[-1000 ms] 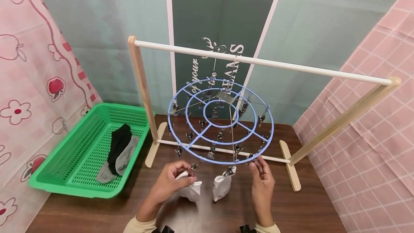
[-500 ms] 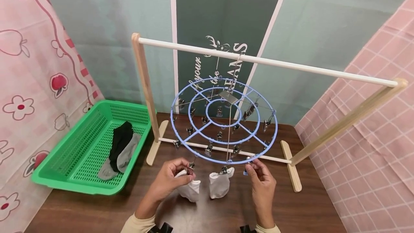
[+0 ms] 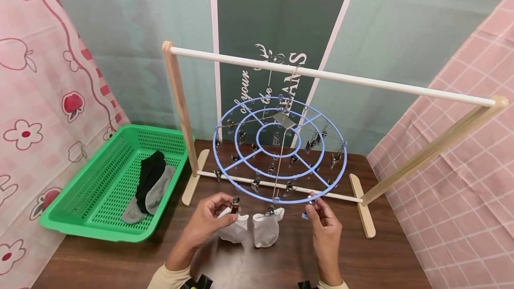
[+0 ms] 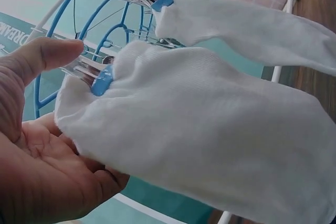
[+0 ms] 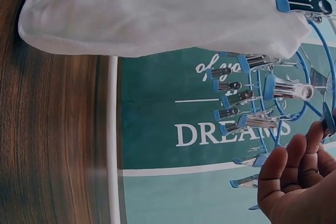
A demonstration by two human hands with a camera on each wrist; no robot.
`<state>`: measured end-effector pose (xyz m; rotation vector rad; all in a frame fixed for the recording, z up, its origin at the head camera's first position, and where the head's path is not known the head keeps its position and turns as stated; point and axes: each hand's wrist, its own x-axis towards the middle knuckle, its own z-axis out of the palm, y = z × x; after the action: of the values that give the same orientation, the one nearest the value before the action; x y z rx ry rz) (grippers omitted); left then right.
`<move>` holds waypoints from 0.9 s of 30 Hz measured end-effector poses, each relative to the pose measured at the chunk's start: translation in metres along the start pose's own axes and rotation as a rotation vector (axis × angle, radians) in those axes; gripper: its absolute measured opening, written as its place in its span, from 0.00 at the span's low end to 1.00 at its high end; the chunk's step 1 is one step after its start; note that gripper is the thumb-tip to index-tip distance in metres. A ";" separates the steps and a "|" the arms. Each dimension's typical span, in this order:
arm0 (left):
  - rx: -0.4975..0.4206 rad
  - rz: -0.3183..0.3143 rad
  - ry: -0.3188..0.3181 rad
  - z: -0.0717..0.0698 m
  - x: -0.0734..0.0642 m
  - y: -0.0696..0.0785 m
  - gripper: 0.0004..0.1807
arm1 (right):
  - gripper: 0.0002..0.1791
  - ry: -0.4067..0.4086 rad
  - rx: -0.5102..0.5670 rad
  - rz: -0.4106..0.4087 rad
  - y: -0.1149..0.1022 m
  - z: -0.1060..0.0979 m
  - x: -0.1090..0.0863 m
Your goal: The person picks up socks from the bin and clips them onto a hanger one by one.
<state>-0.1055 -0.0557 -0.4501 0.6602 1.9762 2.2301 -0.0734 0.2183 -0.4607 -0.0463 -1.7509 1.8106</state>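
A blue round clip hanger [image 3: 246,193] hangs with metal clips around its rings. Two white socks dangle at its near side, each gripped at the cuff by a clip. The left hand [image 3: 209,215] is at the left sock [image 3: 234,231]. In the left wrist view its straight thumb lies by the blue-tipped clip [image 4: 100,77], while the other fingers pass partly hidden behind the cuff. The second sock [image 3: 266,232] hangs just to the right, between the hands. The right hand [image 3: 324,222] pinches another clip [image 5: 328,119] at the near right rim.
A green basket [image 3: 96,233] holds black and grey socks [image 3: 154,186] on the left. The wooden stand's white top bar [image 3: 361,83] carries the hanger, and a lower white bar [image 3: 273,186] crosses behind the socks. A pink tiled sheet borders the right.
The hanger has turned, its near rim going left, so the second sock has swung closer to the left one. The right hand has drawn slightly left with its clip.
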 end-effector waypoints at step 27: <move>0.099 -0.185 0.300 -0.080 0.007 0.035 0.07 | 0.13 -0.017 0.077 0.077 -0.002 0.005 -0.005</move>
<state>-0.1344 -0.1328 -0.4197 0.1460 2.1885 2.2377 -0.0707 0.2111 -0.4601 -0.0676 -1.7111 1.9373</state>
